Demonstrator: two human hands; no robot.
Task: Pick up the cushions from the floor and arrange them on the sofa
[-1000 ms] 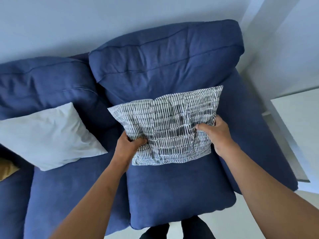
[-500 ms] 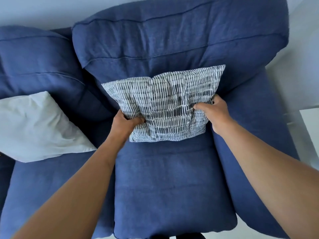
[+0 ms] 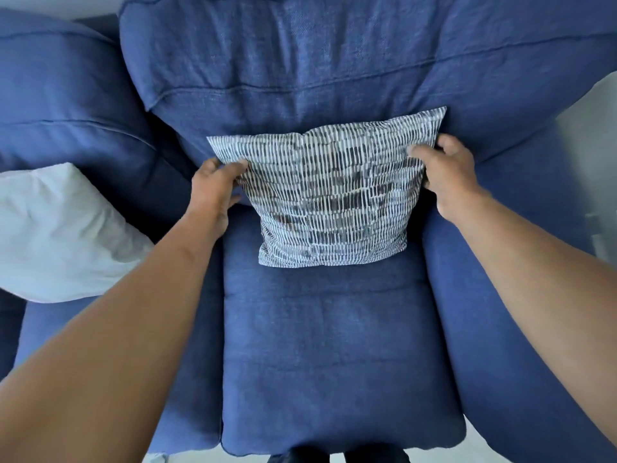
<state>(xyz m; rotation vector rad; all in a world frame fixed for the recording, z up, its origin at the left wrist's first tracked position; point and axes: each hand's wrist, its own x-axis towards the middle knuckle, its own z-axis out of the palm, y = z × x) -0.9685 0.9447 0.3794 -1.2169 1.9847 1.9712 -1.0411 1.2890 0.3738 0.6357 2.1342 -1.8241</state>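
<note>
A patterned cushion (image 3: 329, 195), white with dark dashes, stands against the back cushion of the blue sofa (image 3: 334, 362), its lower edge resting on the right seat. My left hand (image 3: 213, 188) grips its upper left edge and my right hand (image 3: 445, 172) grips its upper right edge. A plain white cushion (image 3: 56, 235) leans on the neighbouring seat to the left, apart from both hands.
The sofa's right armrest (image 3: 521, 295) runs beside my right forearm. A pale wall and floor show at the right edge (image 3: 591, 162). My dark shoes (image 3: 334, 457) peek out below the seat's front edge.
The patterned cushion has been pushed back and set upright against the backrest. Both hands slid up from its sides to its upper corners. The camera has leaned closer to the sofa.
</note>
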